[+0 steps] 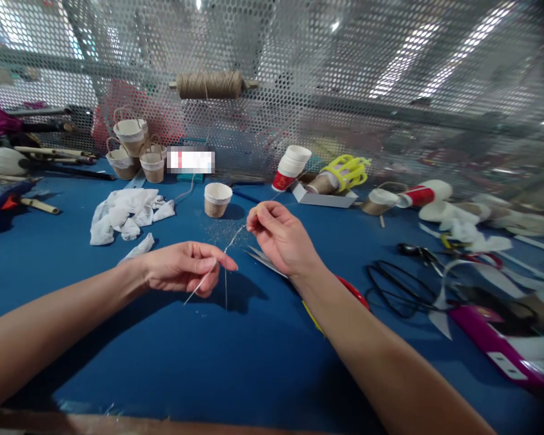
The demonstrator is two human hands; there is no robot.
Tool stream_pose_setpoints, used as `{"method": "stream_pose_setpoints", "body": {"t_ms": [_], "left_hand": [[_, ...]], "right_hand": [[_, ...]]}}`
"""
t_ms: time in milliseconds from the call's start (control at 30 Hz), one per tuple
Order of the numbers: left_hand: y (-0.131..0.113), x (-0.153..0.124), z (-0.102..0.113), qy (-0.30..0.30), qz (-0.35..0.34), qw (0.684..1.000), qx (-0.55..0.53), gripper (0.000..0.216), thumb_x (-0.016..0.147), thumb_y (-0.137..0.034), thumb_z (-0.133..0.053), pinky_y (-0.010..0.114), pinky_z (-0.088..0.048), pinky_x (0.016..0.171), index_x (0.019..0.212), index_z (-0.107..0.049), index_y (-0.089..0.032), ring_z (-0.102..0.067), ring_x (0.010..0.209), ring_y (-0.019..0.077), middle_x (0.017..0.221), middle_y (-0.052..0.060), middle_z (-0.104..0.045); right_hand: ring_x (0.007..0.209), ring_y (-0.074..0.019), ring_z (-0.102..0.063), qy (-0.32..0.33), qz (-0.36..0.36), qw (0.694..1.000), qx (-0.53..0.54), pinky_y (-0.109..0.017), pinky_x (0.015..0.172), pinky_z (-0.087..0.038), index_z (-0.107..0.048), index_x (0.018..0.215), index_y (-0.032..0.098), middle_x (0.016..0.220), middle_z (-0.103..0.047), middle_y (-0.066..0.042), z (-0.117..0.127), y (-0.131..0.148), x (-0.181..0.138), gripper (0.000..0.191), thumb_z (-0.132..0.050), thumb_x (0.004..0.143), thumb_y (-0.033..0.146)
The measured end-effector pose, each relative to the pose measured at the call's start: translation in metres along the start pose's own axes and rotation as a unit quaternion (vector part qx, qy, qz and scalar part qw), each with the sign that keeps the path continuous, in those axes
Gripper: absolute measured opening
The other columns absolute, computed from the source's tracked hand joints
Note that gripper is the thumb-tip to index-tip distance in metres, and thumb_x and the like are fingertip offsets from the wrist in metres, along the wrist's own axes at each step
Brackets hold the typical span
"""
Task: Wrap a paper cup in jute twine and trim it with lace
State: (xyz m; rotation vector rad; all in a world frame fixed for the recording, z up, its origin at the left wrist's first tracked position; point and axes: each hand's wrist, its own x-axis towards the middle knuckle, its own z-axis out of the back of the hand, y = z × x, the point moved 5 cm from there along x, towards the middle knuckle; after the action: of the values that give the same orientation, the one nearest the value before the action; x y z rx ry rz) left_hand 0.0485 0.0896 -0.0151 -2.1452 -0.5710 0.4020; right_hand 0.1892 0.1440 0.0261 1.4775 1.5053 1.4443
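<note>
Between my hands runs a thin, silvery twisted wire (234,240). My left hand (184,267) pinches its lower part, and two separate straight ends stick out below the fingers. My right hand (281,237) is closed on the upper end, higher and further right. Beneath my right wrist lies a pair of scissors (263,260), blades pointing left, its red and yellow handles partly hidden by the forearm. Just beyond the hands stands a small brown pot with a white lining (216,208). Fine crumbs are scattered on the blue table (163,362) between hands and pot.
Crumpled white cloth (122,214) lies left. Behind it, several handled pots (133,139) are stacked. A twine spool (211,85) hangs on the perforated metal screen. Stacked paper cups (292,166) stand behind my right hand. At right lie a black cable (392,290) and a magenta power strip (489,338).
</note>
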Motion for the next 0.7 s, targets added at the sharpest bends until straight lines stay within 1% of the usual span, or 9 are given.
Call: {"method": "stream_pose_setpoints", "body": {"t_ms": [100, 300, 367, 433, 500, 567, 633, 667, 700], "left_hand": [[0.002, 0.003, -0.011, 0.010, -0.012, 1.000, -0.027, 0.019, 0.071, -0.031, -0.071, 0.019, -0.032, 0.049, 0.082, -0.067, -0.016, -0.043, 0.045, 0.0057, 0.049, -0.003, -0.055], [0.002, 0.004, -0.017, -0.014, -0.042, 0.999, -0.028, 0.030, 0.063, -0.037, -0.076, 0.022, -0.037, 0.060, 0.067, -0.057, -0.014, -0.053, 0.061, 0.0099, 0.064, 0.001, -0.062], [-0.002, 0.004, -0.013, -0.040, -0.054, 0.998, 0.008, 0.032, 0.064, -0.038, -0.074, 0.023, -0.037, 0.060, 0.063, -0.053, -0.014, -0.052, 0.057, 0.0093, 0.058, -0.001, -0.059], [-0.008, 0.002, -0.006, -0.108, -0.050, 0.987, 0.108, 0.031, 0.067, -0.035, -0.071, 0.024, -0.037, 0.060, 0.061, -0.049, -0.015, -0.050, 0.056, 0.0084, 0.057, -0.003, -0.058], [-0.017, -0.001, 0.002, -0.197, -0.039, 0.942, 0.270, 0.026, 0.070, -0.029, -0.066, 0.023, -0.036, 0.059, 0.060, -0.047, -0.015, -0.050, 0.057, 0.0085, 0.060, -0.002, -0.059], [-0.027, -0.005, 0.005, -0.264, -0.028, 0.852, 0.451, 0.020, 0.071, -0.024, -0.061, 0.024, -0.035, 0.057, 0.060, -0.047, -0.015, -0.047, 0.057, 0.0090, 0.060, -0.002, -0.057], [-0.033, -0.007, 0.003, -0.297, -0.020, 0.763, 0.574, 0.015, 0.071, -0.020, -0.056, 0.024, -0.033, 0.055, 0.060, -0.048, -0.016, -0.043, 0.055, 0.0094, 0.057, -0.004, -0.053], [-0.035, -0.008, 0.002, -0.305, -0.019, 0.737, 0.603, 0.012, 0.071, -0.019, -0.055, 0.024, -0.033, 0.055, 0.061, -0.049, -0.016, -0.043, 0.054, 0.0096, 0.057, -0.004, -0.052], [-0.036, -0.009, 0.001, -0.309, -0.025, 0.731, 0.608, 0.011, 0.071, -0.018, -0.054, 0.025, -0.034, 0.056, 0.061, -0.050, -0.016, -0.044, 0.056, 0.0099, 0.059, -0.003, -0.053]], "right_hand": [[0.061, -0.0101, -0.046, 0.009, -0.008, 1.000, -0.001, -0.028, 0.063, -0.040, -0.053, 0.064, 0.021, 0.066, -0.052, 0.003, -0.003, 0.000, -0.002, 0.018, -0.067, 0.070, 0.031], [0.060, -0.0103, -0.047, 0.010, -0.008, 1.000, -0.022, -0.028, 0.062, -0.040, -0.053, 0.064, 0.021, 0.064, -0.052, 0.003, -0.006, 0.000, -0.004, 0.018, -0.066, 0.070, 0.032], [0.060, -0.0105, -0.047, 0.001, 0.001, 0.999, -0.039, -0.029, 0.062, -0.040, -0.053, 0.065, 0.021, 0.064, -0.052, 0.003, -0.004, 0.000, -0.004, 0.017, -0.065, 0.071, 0.032], [0.060, -0.0106, -0.047, -0.017, 0.015, 0.998, -0.058, -0.029, 0.063, -0.040, -0.054, 0.066, 0.021, 0.064, -0.052, 0.003, -0.001, 0.001, -0.004, 0.015, -0.065, 0.071, 0.030], [0.061, -0.0105, -0.048, -0.038, 0.030, 0.996, -0.076, -0.029, 0.063, -0.040, -0.055, 0.067, 0.021, 0.064, -0.053, 0.003, 0.002, 0.001, -0.004, 0.014, -0.066, 0.072, 0.028], [0.061, -0.0104, -0.048, -0.051, 0.041, 0.994, -0.093, -0.029, 0.064, -0.040, -0.056, 0.068, 0.020, 0.065, -0.055, 0.003, 0.003, 0.001, -0.004, 0.012, -0.065, 0.072, 0.026], [0.061, -0.0105, -0.049, -0.055, 0.047, 0.991, -0.110, -0.029, 0.064, -0.040, -0.057, 0.069, 0.019, 0.065, -0.056, 0.002, 0.003, 0.000, -0.005, 0.010, -0.064, 0.073, 0.025], [0.061, -0.0105, -0.049, -0.055, 0.049, 0.991, -0.115, -0.029, 0.064, -0.041, -0.057, 0.069, 0.019, 0.066, -0.056, 0.002, 0.002, 0.000, -0.005, 0.010, -0.064, 0.073, 0.024], [0.061, -0.0104, -0.049, -0.053, 0.049, 0.991, -0.115, -0.029, 0.064, -0.041, -0.057, 0.069, 0.019, 0.066, -0.056, 0.002, 0.002, 0.000, -0.005, 0.009, -0.063, 0.074, 0.024]]}}
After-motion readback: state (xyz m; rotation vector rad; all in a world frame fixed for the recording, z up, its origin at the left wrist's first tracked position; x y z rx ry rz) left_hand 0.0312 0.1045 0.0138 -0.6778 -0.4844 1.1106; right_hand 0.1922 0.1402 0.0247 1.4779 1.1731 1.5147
